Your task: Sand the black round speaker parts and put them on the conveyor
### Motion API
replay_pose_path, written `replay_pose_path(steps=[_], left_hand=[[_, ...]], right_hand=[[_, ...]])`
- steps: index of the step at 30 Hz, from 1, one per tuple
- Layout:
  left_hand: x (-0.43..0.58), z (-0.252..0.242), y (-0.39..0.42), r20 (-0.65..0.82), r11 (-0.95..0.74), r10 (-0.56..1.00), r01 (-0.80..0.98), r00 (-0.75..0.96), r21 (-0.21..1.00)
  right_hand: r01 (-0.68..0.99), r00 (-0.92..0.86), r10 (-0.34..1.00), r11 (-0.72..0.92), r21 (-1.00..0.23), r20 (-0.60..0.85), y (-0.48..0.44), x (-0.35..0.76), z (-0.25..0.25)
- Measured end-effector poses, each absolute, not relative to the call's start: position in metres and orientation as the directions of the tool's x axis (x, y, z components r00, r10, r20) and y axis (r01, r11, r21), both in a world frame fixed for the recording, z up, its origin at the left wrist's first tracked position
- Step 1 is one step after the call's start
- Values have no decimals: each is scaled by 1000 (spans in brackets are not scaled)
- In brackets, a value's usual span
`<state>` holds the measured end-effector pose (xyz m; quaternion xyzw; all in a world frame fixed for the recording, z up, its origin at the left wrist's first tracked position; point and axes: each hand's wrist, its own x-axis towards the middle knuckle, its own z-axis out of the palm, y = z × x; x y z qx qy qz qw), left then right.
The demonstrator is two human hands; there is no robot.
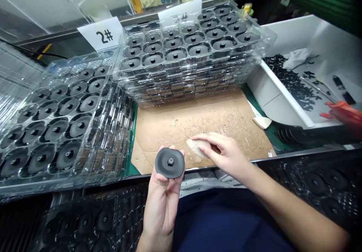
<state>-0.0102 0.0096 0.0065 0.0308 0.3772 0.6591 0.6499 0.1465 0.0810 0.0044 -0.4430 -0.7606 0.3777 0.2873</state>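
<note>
My left hand is closed around the edges of a black oval cap with a small raised stud, its stud side facing up. To the right of it, my right hand grips a folded pale cloth between thumb and fingers. The cloth is over a worn cardboard sheet, just above its front edge. A gap separates the cloth from the cap.
Behind the cardboard stands a stack of clear trays filled with similar caps. Another tray stack is at left. A white bin at right holds small black pieces, a white cloth and red-handled pliers. A paper sign reads 2#.
</note>
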Motion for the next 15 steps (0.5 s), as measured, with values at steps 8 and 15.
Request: replay_pose_path(steps=[8,15], left_hand=[[-11,7,2,-499,198,846,-756,-190,623],[-16,14,-4,-495,275,866,-764,-66,584]], right_hand=[[244,-771,624,474,-846,127,73,111,68],[127,-754,622,453,-883,211,69,123,70]])
